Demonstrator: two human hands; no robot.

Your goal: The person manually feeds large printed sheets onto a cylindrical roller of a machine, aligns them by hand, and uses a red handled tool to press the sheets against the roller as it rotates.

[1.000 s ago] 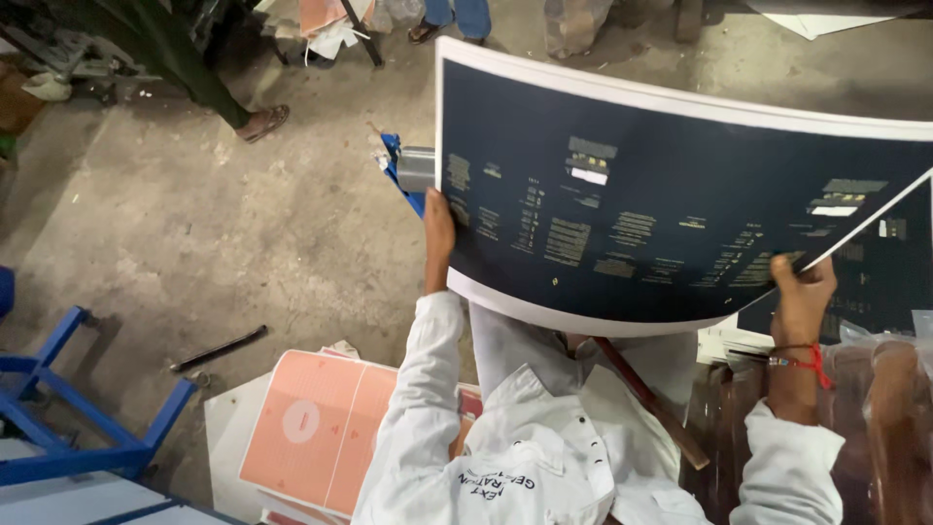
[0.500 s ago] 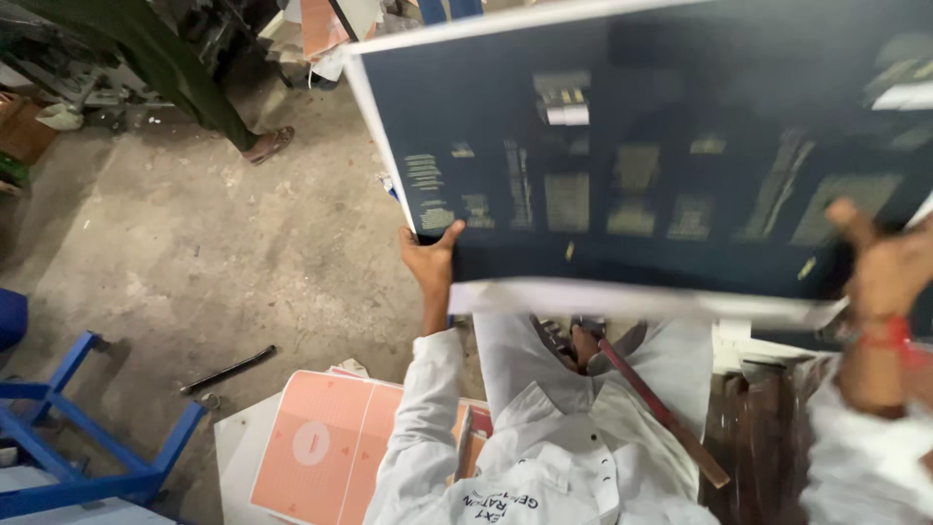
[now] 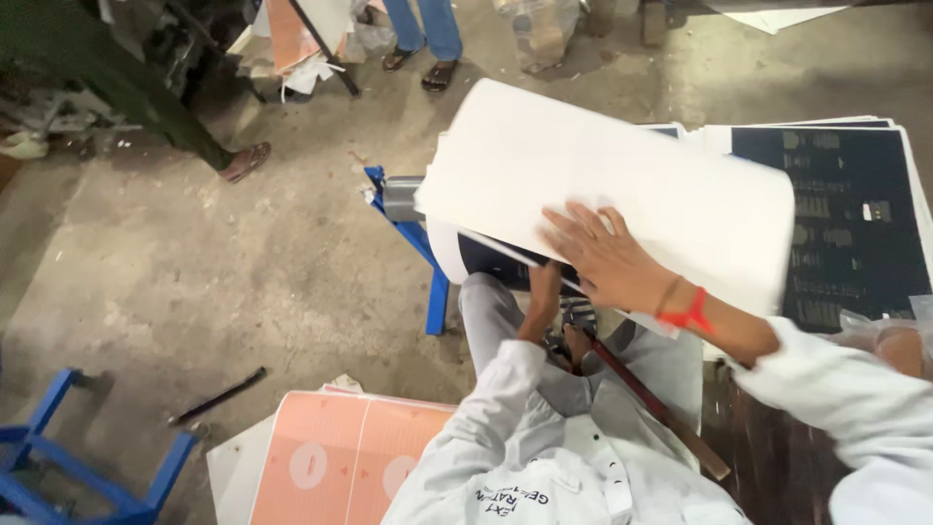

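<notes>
On the far left I saw a stack of salmon-pink printed sheets (image 3: 340, 462) lying near the floor, beside a blue metal frame (image 3: 87, 467), and a dark bar (image 3: 219, 396) lay on the concrete floor (image 3: 194, 253) between them. Further right, a blue stand (image 3: 413, 238) stood under the work. My left hand (image 3: 544, 297) reached up beneath the big white sheet (image 3: 603, 185), fingers closed on its lower edge as far as I could tell, though the sheet hid most of the grip. The sheet itself lay white side up, bowed over in a soft curve, middle of the scene, just left of the stack of dark blue printed sheets (image 3: 846, 224). My right hand (image 3: 607, 258) lay flat and open on the white face, palm down, gripping nothing. I judged the sheet light, thin and floppy: it sagged under its own span, would crease if pinched hard in the middle, and its coated face looked slippery. I thought it best taken at two opposite edges, wide apart, with a flat palm steadying the curve
</notes>
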